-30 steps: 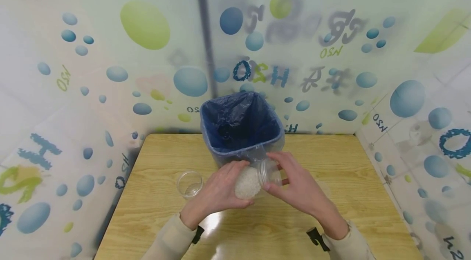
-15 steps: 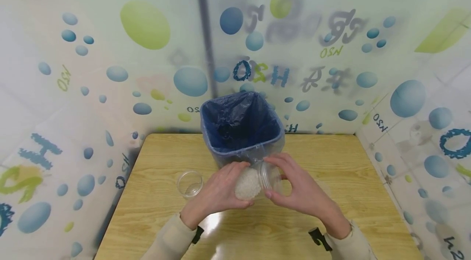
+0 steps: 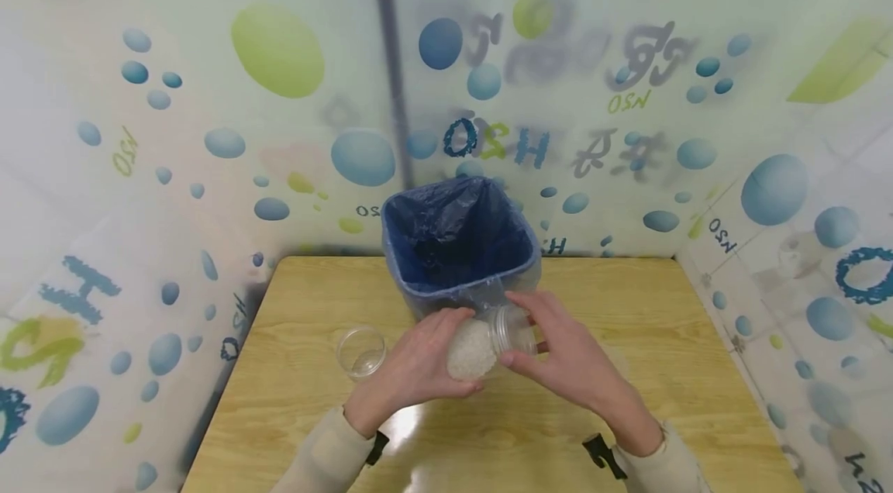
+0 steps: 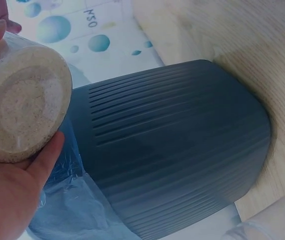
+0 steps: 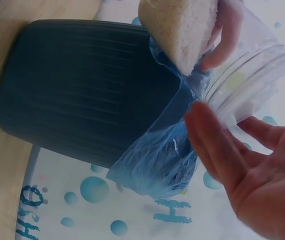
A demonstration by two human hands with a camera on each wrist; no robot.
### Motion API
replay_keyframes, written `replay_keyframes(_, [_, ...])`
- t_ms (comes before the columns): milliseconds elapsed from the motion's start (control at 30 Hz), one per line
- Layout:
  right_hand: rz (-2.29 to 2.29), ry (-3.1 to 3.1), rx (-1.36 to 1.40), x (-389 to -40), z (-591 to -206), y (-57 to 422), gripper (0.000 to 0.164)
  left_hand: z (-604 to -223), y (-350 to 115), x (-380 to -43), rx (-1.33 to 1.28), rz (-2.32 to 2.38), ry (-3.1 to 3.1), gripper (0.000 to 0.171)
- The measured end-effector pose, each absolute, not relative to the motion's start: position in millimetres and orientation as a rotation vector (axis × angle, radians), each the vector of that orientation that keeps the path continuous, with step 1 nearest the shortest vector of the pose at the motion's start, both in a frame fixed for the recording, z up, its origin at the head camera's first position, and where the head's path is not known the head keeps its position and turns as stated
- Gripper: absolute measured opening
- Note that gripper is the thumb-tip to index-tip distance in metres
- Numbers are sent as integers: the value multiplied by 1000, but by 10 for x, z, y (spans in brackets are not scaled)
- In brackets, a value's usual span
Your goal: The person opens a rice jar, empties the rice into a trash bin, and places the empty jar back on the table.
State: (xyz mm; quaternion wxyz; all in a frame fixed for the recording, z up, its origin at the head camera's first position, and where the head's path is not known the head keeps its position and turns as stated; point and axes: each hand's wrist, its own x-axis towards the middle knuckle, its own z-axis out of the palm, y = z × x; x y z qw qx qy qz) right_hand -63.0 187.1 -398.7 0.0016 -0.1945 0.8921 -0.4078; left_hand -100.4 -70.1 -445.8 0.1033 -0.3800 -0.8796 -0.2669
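Observation:
A clear jar (image 3: pixel 470 351) partly filled with white rice-like grains lies on its side in the air, just in front of the bin. My left hand (image 3: pixel 408 361) holds it round the base end. In the left wrist view the jar's round bottom (image 4: pixel 25 102) faces the camera, grains showing through. My right hand (image 3: pixel 575 357) grips the clear lid (image 3: pixel 516 330) at the other end, thumb below and fingers above. Screw ridges ring that end in the right wrist view, where the grains (image 5: pixel 175 25) rest in the base half, sloping.
A dark bin (image 4: pixel 182 140) lined with a blue plastic bag (image 3: pixel 460 287) stands at the table's back edge, directly beyond the hands. Left of my left hand, an uncovered clear glass container (image 3: pixel 361 352) sits on the wooden table (image 3: pixel 628 431). Patterned sheeting (image 3: pixel 279 129) hangs behind and on both sides.
My right hand's fingers loosened and shifted on the lid half a second ago, then came back round it. The left hand and jar have stayed nearly still.

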Motion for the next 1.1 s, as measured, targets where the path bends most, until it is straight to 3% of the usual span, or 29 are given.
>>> replay_keyframes(200, [-1316, 2751, -556, -614, -3971, 1881, 71, -4478, -675, -1018, -1143, -760, -2573, 95])
replay_keyframes(400, [-1429, 2681, -701, -607, -3993, 1892, 69, -4502, -710, -997, -1139, -749, -2578, 94])
replay_keyframes(1100, [-1717, 2601, -800, -637, -4153, 2096, 76, -4532, -790, -957, -1032, -935, -2571, 99])
